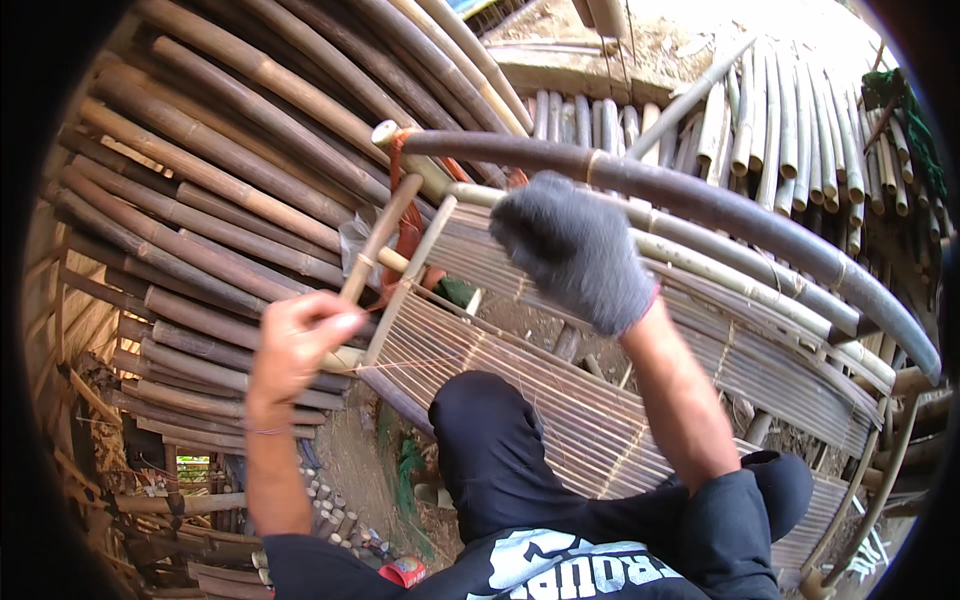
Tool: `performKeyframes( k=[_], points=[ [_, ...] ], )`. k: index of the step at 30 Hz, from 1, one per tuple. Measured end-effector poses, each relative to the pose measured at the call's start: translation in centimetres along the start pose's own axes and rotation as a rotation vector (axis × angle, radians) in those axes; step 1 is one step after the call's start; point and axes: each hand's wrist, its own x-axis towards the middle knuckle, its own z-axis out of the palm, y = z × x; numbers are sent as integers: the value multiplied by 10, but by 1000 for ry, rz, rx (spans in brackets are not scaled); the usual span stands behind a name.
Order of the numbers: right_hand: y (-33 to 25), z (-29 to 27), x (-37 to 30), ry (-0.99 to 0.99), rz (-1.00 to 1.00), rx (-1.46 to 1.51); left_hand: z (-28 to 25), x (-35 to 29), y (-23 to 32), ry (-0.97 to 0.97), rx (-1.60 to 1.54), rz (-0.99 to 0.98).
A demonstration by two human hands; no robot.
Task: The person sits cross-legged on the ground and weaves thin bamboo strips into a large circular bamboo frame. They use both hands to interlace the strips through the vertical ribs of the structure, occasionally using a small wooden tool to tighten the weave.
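At nine o'clock of my view, the bare left hand curls its fingers toward its thumb; motion blur means I cannot tell whether that grip is closed or holding anything. At two o'clock, just off centre, the gloved right hand has its fingers bent in, also blurred, so I cannot tell the state of that grip either. Between four and six o'clock I see the slatted bamboo panel, with a thin orange strand across its near corner, close to the left hand. A short bamboo pole slants up from beside those fingers toward a reddish strap at ten o'clock. A dark curved pole arches from eleven to three, beyond the gloved hand. Farther out, long bamboo poles fill nine to eleven, and cut lengths lie at two.
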Motion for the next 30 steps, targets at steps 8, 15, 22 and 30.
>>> performKeyframes(
  k=[8, 15, 22, 30],
  points=[
    [113, -56, 9, -486, 280, -452, -223, -288, -283, 34, 297, -1162],
    [111, -104, -164, -1148, 785, -352, -111, -247, -359, -543, 627, -1081],
    [64, -29, -360, -773, 1032, -310, 201, 41, -254, -485, 530, 146],
    [64, 89, -379, -732, 914, -615, 400, 118, -96, -1164, 469, 796]
  ],
)
